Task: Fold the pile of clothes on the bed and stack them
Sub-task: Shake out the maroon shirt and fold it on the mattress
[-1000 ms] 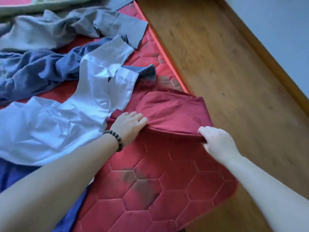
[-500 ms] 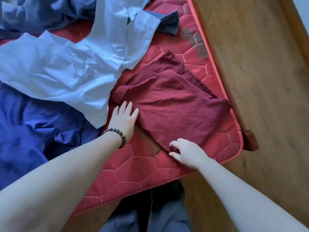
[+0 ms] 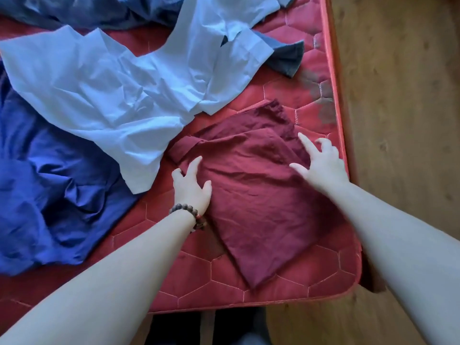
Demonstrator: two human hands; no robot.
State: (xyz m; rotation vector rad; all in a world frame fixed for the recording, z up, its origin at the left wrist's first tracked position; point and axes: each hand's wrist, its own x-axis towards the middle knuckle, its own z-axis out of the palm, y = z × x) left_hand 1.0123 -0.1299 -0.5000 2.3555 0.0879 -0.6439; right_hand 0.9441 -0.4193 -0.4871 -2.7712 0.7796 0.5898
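Red quilted mattress carries my half-folded maroon cotton garment near its corner, both hands, left and right, spread open, gripping nothing, smoothing; next I judge another fold.

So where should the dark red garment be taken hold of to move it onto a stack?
Probably by its two long side edges. The dark red garment lies folded flat, long axis running away from the person. The left hand and right hand can slide under from either side, keeping the folds together.
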